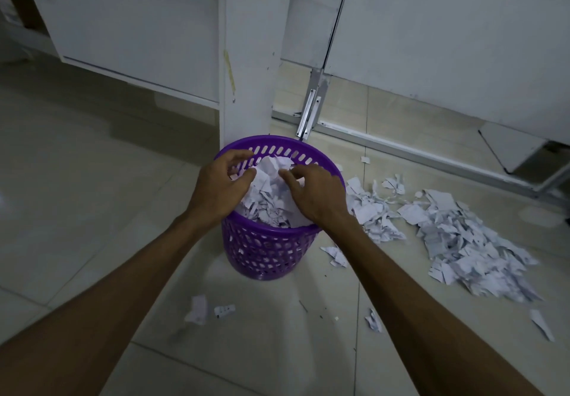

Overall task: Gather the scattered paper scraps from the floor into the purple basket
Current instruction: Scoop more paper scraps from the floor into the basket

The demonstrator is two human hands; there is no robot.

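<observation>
At frame centre I see my left hand [220, 184], fingers curled, gripping a heap of paper scraps [270, 192] inside the purple basket [262, 250]. My right hand [314, 193] pinches the same heap from the other side. More loose scraps [462, 235] lie on the floor at right.

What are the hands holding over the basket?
A bunch of paper scraps, held between both hands: left hand grips its left side, right hand its right side, above the basket.
</observation>
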